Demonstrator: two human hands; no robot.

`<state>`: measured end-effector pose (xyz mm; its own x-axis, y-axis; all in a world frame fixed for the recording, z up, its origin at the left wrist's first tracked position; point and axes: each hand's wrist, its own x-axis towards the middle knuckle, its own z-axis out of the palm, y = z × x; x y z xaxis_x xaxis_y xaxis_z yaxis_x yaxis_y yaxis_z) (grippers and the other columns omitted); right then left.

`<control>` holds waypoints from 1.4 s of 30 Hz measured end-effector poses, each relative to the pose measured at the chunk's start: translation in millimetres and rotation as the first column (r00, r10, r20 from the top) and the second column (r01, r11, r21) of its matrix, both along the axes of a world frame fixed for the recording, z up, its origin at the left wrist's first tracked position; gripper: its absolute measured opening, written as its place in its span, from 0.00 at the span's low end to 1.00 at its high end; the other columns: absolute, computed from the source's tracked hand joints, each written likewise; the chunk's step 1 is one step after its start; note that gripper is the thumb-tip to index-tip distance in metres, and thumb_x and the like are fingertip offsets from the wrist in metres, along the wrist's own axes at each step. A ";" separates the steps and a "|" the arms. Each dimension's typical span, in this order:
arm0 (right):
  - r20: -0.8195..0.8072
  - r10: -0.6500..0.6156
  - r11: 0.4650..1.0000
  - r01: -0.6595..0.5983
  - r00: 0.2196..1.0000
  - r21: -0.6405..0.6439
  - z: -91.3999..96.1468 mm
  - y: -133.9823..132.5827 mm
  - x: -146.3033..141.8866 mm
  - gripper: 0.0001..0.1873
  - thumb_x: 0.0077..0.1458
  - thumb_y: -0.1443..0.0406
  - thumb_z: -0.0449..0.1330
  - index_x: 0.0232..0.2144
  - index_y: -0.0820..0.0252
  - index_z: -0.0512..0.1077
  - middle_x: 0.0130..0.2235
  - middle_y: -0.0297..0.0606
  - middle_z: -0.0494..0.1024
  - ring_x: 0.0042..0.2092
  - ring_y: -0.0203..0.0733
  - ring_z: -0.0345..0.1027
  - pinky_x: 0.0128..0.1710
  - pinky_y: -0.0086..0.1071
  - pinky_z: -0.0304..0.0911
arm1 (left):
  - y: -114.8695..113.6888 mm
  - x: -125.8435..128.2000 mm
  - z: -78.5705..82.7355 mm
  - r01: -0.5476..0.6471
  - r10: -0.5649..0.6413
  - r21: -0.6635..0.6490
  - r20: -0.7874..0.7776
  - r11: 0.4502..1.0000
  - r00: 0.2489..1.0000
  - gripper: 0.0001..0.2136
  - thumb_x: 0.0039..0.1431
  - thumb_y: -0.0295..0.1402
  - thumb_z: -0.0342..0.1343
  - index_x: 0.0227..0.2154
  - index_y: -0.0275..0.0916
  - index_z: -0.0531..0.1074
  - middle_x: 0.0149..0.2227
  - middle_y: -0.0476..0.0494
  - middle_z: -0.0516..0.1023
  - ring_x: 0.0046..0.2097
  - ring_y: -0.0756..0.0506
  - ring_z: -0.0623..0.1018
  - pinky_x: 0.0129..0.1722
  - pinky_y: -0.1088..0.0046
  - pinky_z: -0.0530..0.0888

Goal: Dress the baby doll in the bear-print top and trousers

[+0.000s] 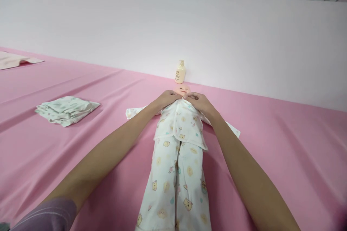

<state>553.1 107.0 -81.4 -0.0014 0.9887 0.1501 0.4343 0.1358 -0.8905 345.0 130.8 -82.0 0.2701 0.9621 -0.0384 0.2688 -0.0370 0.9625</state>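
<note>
A baby doll (pixel 183 88) lies on its back with its head toward the wall. It wears a white baby shirt (pixel 187 126) and white trousers (pixel 189 173), both printed with small bears. The shirt's sleeves stretch out to either side. At the collar, just below the doll's chin, my left hand (pixel 169 98) has its fingers closed on the cloth. My right hand (pixel 199 101) meets it there from the other side, fingers bent and gripping the collar edge. The fingertips and any fastening between them are too small to make out.
Behind the doll's head a cream pump bottle (pixel 180 72) stands against the white wall (pixel 244 43). A folded printed cloth (pixel 67 110) lies to the left on the wrinkled pink sheet (pixel 114 94). Farther left is a pale pink cloth (pixel 13 60).
</note>
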 end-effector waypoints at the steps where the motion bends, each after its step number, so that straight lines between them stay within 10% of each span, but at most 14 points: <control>1: 0.032 0.019 1.000 -0.019 0.999 -0.002 2.2 0.0 1.3 0.17 0.52 0.52 0.74 0.41 0.53 0.85 0.41 0.37 0.84 0.43 0.43 0.74 0.46 0.35 0.67 | 2.4 -0.3 -1.1 0.009 -0.009 -0.003 0.003 1.000 1.000 0.16 0.54 0.46 0.70 0.37 0.40 0.79 0.36 0.43 0.83 0.36 0.44 0.80 0.34 0.69 0.74; 19: -0.093 0.042 0.997 -0.036 0.995 0.071 -4.2 -3.7 -7.3 0.20 0.54 0.52 0.73 0.46 0.54 0.85 0.44 0.39 0.86 0.44 0.45 0.75 0.48 0.38 0.71 | 0.3 -5.5 0.2 -0.014 0.024 0.157 -0.066 0.987 0.998 0.16 0.62 0.49 0.63 0.36 0.41 0.72 0.37 0.44 0.79 0.35 0.46 0.74 0.33 0.72 0.69; 25: 0.351 -0.149 0.958 0.047 0.925 0.284 -14.2 -52.4 43.0 0.19 0.64 0.51 0.61 0.50 0.54 0.80 0.54 0.44 0.82 0.55 0.52 0.72 0.61 0.46 0.65 | -28.3 -81.7 -20.3 0.022 0.233 0.552 -0.388 0.834 0.892 0.21 0.68 0.50 0.53 0.54 0.41 0.72 0.56 0.35 0.79 0.59 0.34 0.74 0.60 0.58 0.69; 31: 0.566 -0.212 0.972 0.111 0.797 0.207 -54.4 -128.8 133.2 0.30 0.65 0.45 0.57 0.61 0.52 0.75 0.61 0.48 0.78 0.64 0.63 0.66 0.65 0.53 0.61 | -57.2 -171.9 -57.1 0.037 0.277 0.470 -0.580 0.882 0.766 0.30 0.69 0.55 0.45 0.63 0.41 0.70 0.61 0.33 0.78 0.64 0.30 0.72 0.66 0.55 0.63; 42: 0.555 -0.309 0.950 0.226 0.772 0.215 -72.9 -137.6 156.3 0.32 0.63 0.40 0.54 0.51 0.57 0.79 0.54 0.52 0.80 0.58 0.63 0.68 0.59 0.52 0.64 | -60.2 -182.1 -53.1 0.057 0.276 0.467 -0.613 0.882 0.741 0.24 0.66 0.55 0.50 0.50 0.46 0.79 0.57 0.36 0.82 0.61 0.29 0.73 0.64 0.54 0.61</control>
